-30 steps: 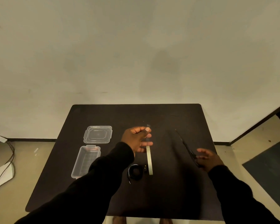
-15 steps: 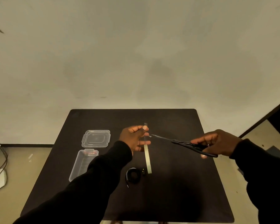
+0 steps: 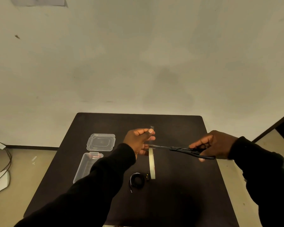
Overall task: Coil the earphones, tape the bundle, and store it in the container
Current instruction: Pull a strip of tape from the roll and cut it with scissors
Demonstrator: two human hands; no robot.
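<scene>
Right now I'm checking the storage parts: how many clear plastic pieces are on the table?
2: the lid lies farther back on the left; the open container sits just nearer, partly hidden by the left sleeve.

On the 1 dark table [image 3: 179, 202]: 1 clear container [image 3: 87, 166] at left-centre w/ 1 separate lid [image 3: 101, 142] just above it, 1 tape roll [image 3: 152, 163] standing on edge near the middle, 1 coiled earphone bundle [image 3: 137, 181] at its lower-left. 2 hands in frame, both in black sleeves: left hand [image 3: 138, 142] pinching 1 pulled strip of tape [image 3: 152, 128], right hand [image 3: 215, 145] w/ 1 pair of scissors [image 3: 180, 149]. Off-table, far left edge: approx. 2 cables [image 3: 7, 163] on the floor, exact no. hard to tell.
</scene>
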